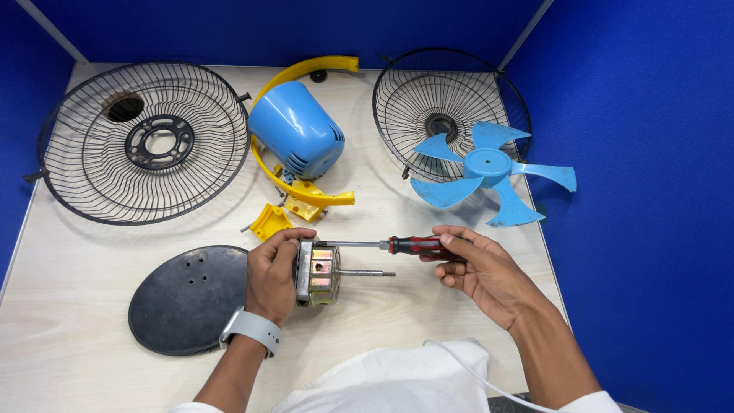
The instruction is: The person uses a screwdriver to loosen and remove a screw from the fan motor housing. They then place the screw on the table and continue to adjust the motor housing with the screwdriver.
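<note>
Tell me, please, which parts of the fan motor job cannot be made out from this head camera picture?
- Back of the motor: head view, covered by the left hand.
- Screwdriver tip: too small to tell where it meets the motor; the handle end sits under the right hand.
- White cloth: cut off by the bottom edge.
- Front of the blue housing: turned away.

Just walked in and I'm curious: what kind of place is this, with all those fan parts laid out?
Probably a small workbench booth for taking appliances apart: blue partition walls close in a pale wooden table, a dismantled fan's blade and grille lie on it, and the right hand holds a screwdriver.
</note>
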